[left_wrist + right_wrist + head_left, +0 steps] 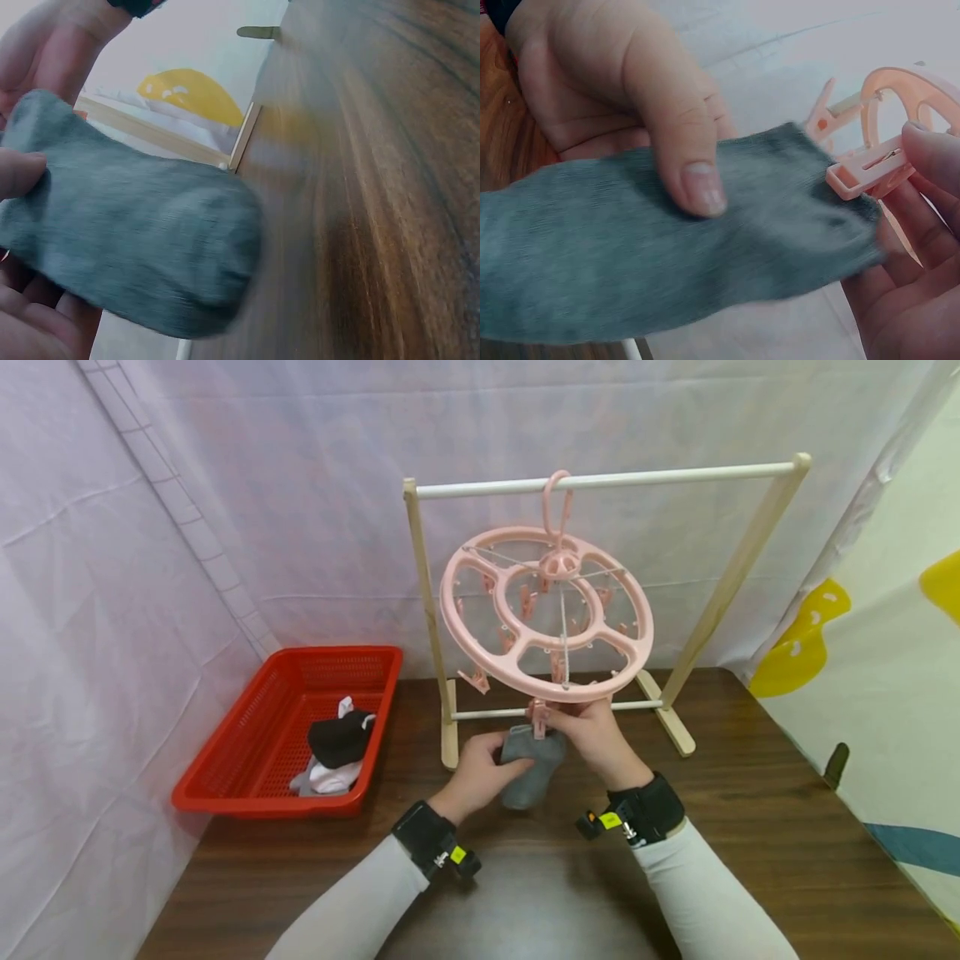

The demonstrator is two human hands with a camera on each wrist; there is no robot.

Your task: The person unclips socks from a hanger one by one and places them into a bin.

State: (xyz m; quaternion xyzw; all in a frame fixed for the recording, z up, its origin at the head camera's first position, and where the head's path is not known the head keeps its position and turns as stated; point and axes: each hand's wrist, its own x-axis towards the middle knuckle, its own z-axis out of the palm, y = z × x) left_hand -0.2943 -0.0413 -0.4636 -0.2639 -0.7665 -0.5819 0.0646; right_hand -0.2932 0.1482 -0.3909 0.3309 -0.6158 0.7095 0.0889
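A grey sock (531,768) hangs below the near rim of a round pink clip hanger (501,670), its cuff at a pink clothespin (539,718). My left hand (480,774) pinches the sock between thumb and fingers, the thumb lying across the fabric in the right wrist view. With thumb and fingers, my right hand (596,739) grips the clothespin, whose tip overlaps the cuff edge in the right wrist view. The sock's toe (217,255) points away from both hands in the left wrist view. Part of the right hand is hidden behind the hanger rim.
The hanger's hook hangs on the white bar (675,475) of a wooden stand (720,585). More clothespins (476,680) dangle from its rings. At the left stands a red basket (225,777) with black, white and grey cloth items (341,739) inside. White sheeting (315,485) encloses the back.
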